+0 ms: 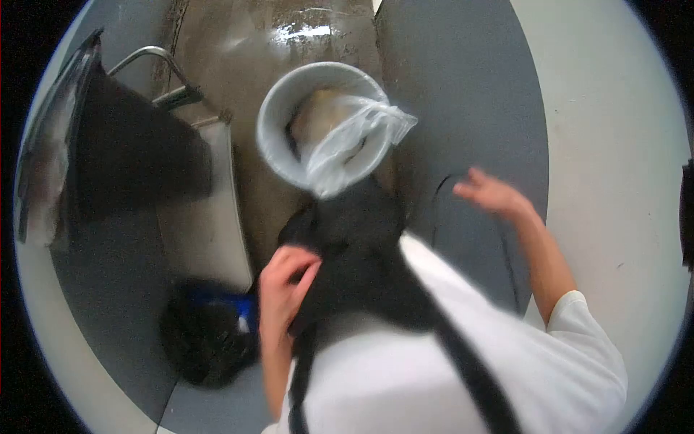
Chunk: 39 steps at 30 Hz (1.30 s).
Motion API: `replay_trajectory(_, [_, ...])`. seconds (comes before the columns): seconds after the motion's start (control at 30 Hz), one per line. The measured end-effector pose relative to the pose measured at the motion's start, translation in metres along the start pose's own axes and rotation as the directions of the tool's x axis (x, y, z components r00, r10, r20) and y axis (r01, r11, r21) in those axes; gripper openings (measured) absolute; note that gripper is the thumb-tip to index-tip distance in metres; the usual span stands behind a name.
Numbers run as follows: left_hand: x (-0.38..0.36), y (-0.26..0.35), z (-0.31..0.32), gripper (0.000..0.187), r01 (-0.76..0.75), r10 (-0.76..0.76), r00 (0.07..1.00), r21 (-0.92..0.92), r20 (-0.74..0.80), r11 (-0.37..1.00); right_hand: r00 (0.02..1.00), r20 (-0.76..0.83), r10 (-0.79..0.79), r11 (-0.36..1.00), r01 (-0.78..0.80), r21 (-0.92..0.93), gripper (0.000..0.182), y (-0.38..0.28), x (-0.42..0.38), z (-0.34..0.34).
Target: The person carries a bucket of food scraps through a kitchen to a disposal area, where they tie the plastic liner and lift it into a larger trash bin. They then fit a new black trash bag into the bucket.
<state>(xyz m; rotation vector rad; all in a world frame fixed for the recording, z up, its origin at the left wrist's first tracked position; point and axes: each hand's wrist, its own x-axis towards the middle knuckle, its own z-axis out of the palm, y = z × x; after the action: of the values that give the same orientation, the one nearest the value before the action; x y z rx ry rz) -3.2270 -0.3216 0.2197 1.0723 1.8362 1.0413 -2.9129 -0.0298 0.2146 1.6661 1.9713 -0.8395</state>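
I wear a black apron (361,267) over a white short-sleeved shirt. Out to the right, my right hand (495,195) is closed at the fingertips on a thin black apron string (436,206), which loops up to it and hangs below. My left hand (288,278) is curled against the apron's left side; what its fingers hold, if anything, is hidden. Just beyond the apron stands a white bucket (275,145), with a clear plastic bag (336,148) draped over its near rim and something pale and blurred inside.
On the left is a large black bin (137,145) with a plastic liner along its edge. Beside it are a curved metal handle (155,54) and a pale flat panel (206,195). A black bag-like bundle with blue (206,333) lies lower left. The brown floor (231,43) looks wet; grey walls flank it.
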Motion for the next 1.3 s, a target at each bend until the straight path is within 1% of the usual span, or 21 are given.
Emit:
replay_trajectory(0.03, [0.011,0.008,0.001,0.014,-0.003,0.003,1.000,0.000,0.000,1.000,0.957,0.283,0.062,0.977,-0.116,0.181,0.066,0.006,0.002,0.005])
replay_trajectory(0.07, [0.023,0.013,0.003,0.014,-0.035,0.035,0.999,0.009,-0.009,0.999,0.958,0.282,0.061,0.977,-0.115,0.180,0.066,0.007,0.001,0.010])
replay_trajectory(0.13, [0.046,0.029,0.002,0.013,-0.058,0.058,0.998,0.018,-0.019,0.998,0.887,0.393,-0.244,0.606,-0.177,0.775,0.062,-0.006,-0.003,0.026])
replay_trajectory(0.17, [0.056,0.031,0.005,0.013,-0.059,0.060,0.998,0.027,-0.008,0.998,0.887,0.392,-0.245,0.595,-0.182,0.783,0.062,-0.012,-0.002,0.027])
replay_trajectory(0.23, [0.073,0.035,0.015,0.015,-0.079,0.076,0.993,0.032,0.088,0.996,0.735,0.397,-0.549,0.532,-0.060,0.845,0.048,-0.021,-0.006,0.020])
replay_trajectory(0.27, [0.080,0.041,0.019,0.017,0.012,-0.014,0.984,0.012,0.177,1.000,0.736,0.394,-0.550,0.520,-0.067,0.852,0.048,-0.029,-0.012,0.011])
replay_trajectory(0.33, [0.090,0.041,0.031,0.020,-0.060,0.026,0.964,0.121,0.264,0.991,0.555,0.298,-0.777,0.598,0.501,0.626,0.034,-0.046,-0.025,-0.007])
replay_trajectory(0.37, [0.095,0.039,0.035,0.023,-0.142,0.063,0.936,0.208,0.346,0.968,0.562,0.290,-0.775,0.594,0.490,0.638,0.034,-0.052,-0.023,-0.005])
replay_trajectory(0.43, [0.100,0.026,0.043,0.029,-0.135,0.004,0.880,0.241,0.474,0.961,0.426,0.093,-0.900,0.404,0.735,0.544,0.023,-0.058,-0.014,-0.002])
replay_trajectory(0.5, [0.104,0.020,0.048,0.030,-0.223,0.039,0.797,0.234,0.603,0.946,0.477,0.329,-0.815,0.517,0.341,0.785,0.038,-0.052,0.009,0.023])
replay_trajectory(0.6, [0.109,0.033,0.040,0.031,-0.233,0.017,0.762,0.249,0.648,0.940,0.564,0.397,-0.724,0.610,0.255,0.751,0.045,-0.060,0.018,0.048])
replay_trajectory(0.67, [0.111,0.034,0.036,0.032,-0.205,-0.011,0.763,0.258,0.646,0.944,0.801,0.278,-0.531,0.736,0.274,0.618,0.046,-0.062,0.024,0.057])
replay_trajectory(0.77, [0.115,0.042,0.039,0.034,-0.189,-0.065,0.753,0.309,0.655,0.932,0.857,0.260,-0.444,0.773,0.220,0.595,0.047,-0.054,0.046,0.090])
replay_trajectory(0.8, [0.116,0.045,0.038,0.035,-0.184,-0.105,0.742,0.351,0.662,0.918,0.813,0.134,-0.567,0.770,0.465,0.437,0.049,-0.045,0.049,0.107])
replay_trajectory(0.83, [0.116,0.043,0.041,0.035,-0.183,-0.102,0.747,0.350,0.657,0.919,0.811,0.134,-0.570,0.770,0.470,0.431,0.049,-0.041,0.055,0.110])
replay_trajectory(0.9, [0.110,0.034,0.046,0.036,-0.303,0.017,0.767,0.339,0.641,0.891,0.717,0.294,-0.632,0.754,0.479,0.450,0.051,-0.039,0.065,0.113])
replay_trajectory(0.93, [0.107,0.030,0.048,0.036,-0.303,0.017,0.767,0.338,0.641,0.891,0.726,0.522,-0.447,0.792,0.050,0.608,0.062,-0.041,0.062,0.108])
replay_trajectory(1.07, [0.089,0.020,0.055,0.028,-0.355,0.163,0.845,0.305,0.510,0.884,0.794,0.516,-0.322,0.756,-0.113,0.645,0.088,-0.009,0.072,0.140])
replay_trajectory(1.17, [0.080,0.023,0.061,0.022,-0.354,0.197,0.883,0.330,0.425,0.875,0.866,0.474,-0.158,0.921,-0.044,0.387,0.088,-0.008,0.063,0.113])
replay_trajectory(1.2, [0.078,0.023,0.062,0.020,-0.365,0.212,0.890,0.352,0.404,0.862,0.850,0.483,-0.209,0.909,-0.013,0.416,0.064,-0.007,0.061,0.107])
replay_trajectory(1.3, [0.079,0.021,0.060,0.021,-0.384,0.254,0.893,0.334,0.372,0.861,0.875,0.376,-0.305,0.851,0.073,0.520,0.045,-0.011,0.041,0.078])
